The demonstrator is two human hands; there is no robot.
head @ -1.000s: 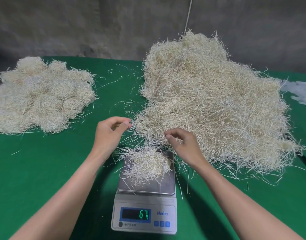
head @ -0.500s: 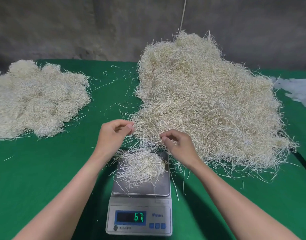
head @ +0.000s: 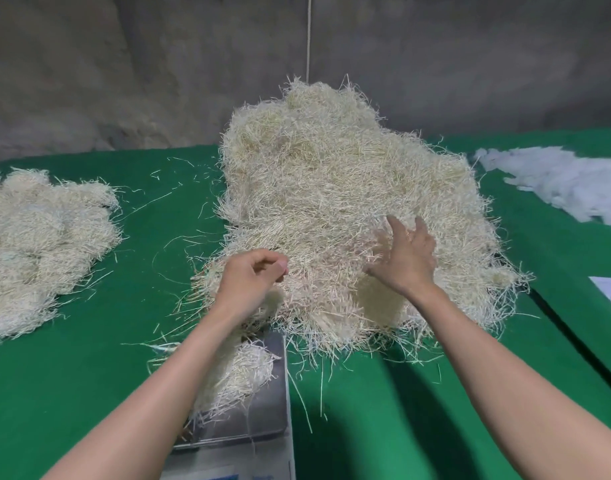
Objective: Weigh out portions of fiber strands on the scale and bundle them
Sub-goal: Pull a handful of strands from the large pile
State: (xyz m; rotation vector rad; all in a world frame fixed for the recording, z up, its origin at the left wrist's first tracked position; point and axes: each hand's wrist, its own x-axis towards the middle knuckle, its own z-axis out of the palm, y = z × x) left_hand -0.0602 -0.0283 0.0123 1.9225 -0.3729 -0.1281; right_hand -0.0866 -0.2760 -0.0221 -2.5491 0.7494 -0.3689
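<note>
Head view. Loose fiber heap (head: 331,202): centre of the green counter (head: 89,393), its near fringe reaching the scale (head: 266,414). Weighed portion (head: 243,372): on the scale pan, partly behind the left forearm; display cut off, unreadable. Left hand (head: 254,275): fingers curled, thumb to forefinger, apparently pinching a few strands at the heap's near edge. Right hand (head: 406,261): fingers spread over the heap, blurred. Bundled portions (head: 37,237): far left. White material (head: 556,181): far right. Handling advice: add small pinches only, keep the heap's fringe off the pan, recheck the reading.

Looks like a small workshop: bare concrete wall (head: 89,81), green-covered table (head: 72,375), huge fiber heap (head: 314,188), a scale (head: 264,419).
</note>
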